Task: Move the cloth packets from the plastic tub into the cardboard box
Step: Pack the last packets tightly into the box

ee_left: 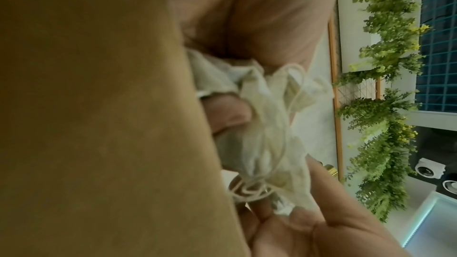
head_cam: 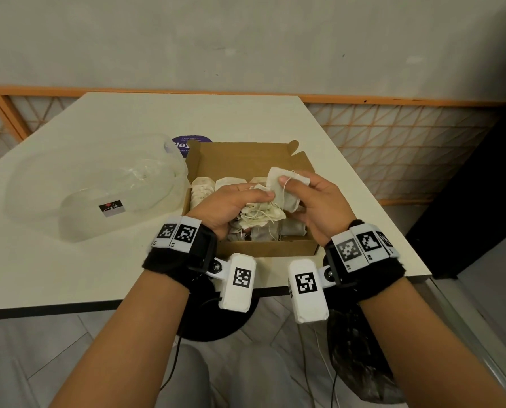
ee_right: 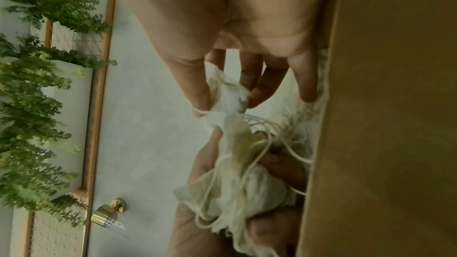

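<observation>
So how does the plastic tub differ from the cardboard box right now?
The plastic tub is translucent and rounded; the cardboard box is brown and square-cornered. The tub holds no packets in view; the box has packets lined up inside. Both hands work over the box, none over the tub. Both are open-topped and sit side by side on the table.

On the pale rectangular table [head_cam: 98, 275], the clear plastic tub [head_cam: 39, 184] lies left of, and just beside, the open brown cardboard box [head_cam: 275, 248]. A round purple sticker [head_cam: 192, 141] lies behind the box. Cream cloth packets [head_cam: 203, 191] stand in the box's far row. Above the box, the left hand [head_cam: 231, 204] holds a bunch of packets; the right hand [head_cam: 319, 201], beside it, pinches one.
</observation>
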A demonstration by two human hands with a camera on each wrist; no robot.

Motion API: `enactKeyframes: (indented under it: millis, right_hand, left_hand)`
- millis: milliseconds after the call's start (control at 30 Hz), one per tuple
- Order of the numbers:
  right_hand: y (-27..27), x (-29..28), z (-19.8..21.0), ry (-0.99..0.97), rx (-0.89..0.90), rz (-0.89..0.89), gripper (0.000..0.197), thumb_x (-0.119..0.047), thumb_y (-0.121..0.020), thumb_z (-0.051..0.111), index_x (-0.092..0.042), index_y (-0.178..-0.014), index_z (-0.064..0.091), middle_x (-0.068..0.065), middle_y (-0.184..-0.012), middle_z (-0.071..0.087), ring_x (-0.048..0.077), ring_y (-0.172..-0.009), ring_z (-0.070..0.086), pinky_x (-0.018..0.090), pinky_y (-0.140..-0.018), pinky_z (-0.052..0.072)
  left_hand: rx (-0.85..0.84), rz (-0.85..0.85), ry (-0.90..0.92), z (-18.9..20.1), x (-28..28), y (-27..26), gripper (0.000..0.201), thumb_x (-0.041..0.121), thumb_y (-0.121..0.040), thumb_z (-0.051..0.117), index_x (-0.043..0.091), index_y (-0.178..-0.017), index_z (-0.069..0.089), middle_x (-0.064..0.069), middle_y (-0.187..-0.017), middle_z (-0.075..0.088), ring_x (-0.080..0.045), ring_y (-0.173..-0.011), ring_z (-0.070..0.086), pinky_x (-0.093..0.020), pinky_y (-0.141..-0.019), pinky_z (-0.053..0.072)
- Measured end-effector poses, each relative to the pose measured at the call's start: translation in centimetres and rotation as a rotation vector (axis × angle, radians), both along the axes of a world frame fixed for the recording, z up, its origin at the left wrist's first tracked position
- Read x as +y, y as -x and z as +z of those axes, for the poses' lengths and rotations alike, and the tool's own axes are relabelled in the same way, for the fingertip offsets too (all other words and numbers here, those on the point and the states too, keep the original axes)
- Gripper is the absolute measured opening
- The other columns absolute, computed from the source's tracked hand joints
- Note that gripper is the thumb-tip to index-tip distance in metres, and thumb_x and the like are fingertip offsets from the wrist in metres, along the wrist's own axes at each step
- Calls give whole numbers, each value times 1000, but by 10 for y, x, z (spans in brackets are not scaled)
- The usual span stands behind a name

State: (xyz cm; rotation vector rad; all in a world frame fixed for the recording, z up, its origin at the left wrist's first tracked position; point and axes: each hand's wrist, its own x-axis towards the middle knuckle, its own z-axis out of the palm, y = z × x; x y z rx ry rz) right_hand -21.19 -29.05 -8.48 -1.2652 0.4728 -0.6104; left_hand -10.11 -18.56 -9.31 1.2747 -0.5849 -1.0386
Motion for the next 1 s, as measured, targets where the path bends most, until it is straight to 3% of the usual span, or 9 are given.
enactKeyframes:
  millis: [133,233,333,467,567,633,733,833,1000]
  right_hand:
    - [4,-15,12,-135,-1,-109,12,-15,-91,52,-16,-91,64,3,-81,61,15,-74,60,27,-59,54]
    - [10,-29,16,-170,40,-179,16,-13,-93,46,-17,-96,61,2,-82,58,14,-76,56,28,-68,57]
    - [14,-34,18,113,204,-155,13,-21,-92,51,-23,-98,63,-5,-88,62,11,-83,56,31,-81,49]
    - [11,-33,31,551,380,55,19,-40,-85,61,-27,-97,67,-10,-93,66,3,-83,59,16,-75,44]
    - [7,-34,40,620,404,147,17,-19,-81,68,-10,-95,70,-2,-82,65,5,-72,58,13,-71,44]
    - [8,-37,42,683,467,124,7,-16,-79,71,-11,-84,70,-2,-76,63,6,-71,55,16,-75,42]
    - [17,-45,41,901,698,140,12,-27,-77,73,-18,-82,70,-7,-80,61,1,-78,55,13,-73,38]
    - [26,-47,39,890,820,295,15,-31,-74,75,-19,-84,74,-9,-88,68,6,-88,57,8,-73,39]
    - [18,-47,31,816,929,400,14,-39,-64,79,-33,-76,74,-13,-95,70,8,-102,58,24,-98,39]
  left_hand:
    - [-18,39,3,0,1,0,6,7,-85,63,9,-83,69,-3,-75,73,-12,-65,68,-19,-61,53]
    - [-19,73,20,3,2,1,11,6,-86,62,10,-76,65,0,-62,69,-7,-51,64,-14,-46,47]
    - [-29,75,28,4,2,2,11,6,-87,61,9,-77,64,1,-59,68,-6,-47,62,-12,-42,44]
    - [-26,67,17,1,1,0,4,8,-83,65,9,-83,69,-5,-76,72,-16,-70,67,-27,-73,54]
    - [14,85,33,4,2,3,4,10,-86,63,7,-86,66,-3,-69,71,-11,-57,66,-18,-51,52]
    - [44,139,52,7,3,3,7,13,-88,61,7,-89,64,0,-63,69,-7,-49,63,-12,-40,42]
    - [124,253,91,6,3,-2,8,16,-89,60,11,-94,65,3,-63,68,-7,-48,63,-11,-40,41]
    - [136,279,107,3,2,-6,8,20,-89,59,14,-92,64,2,-69,67,-8,-51,61,-14,-39,40]
    - [156,274,114,-1,2,-10,9,23,-87,61,15,-89,66,-1,-76,64,-13,-60,59,-15,-40,40]
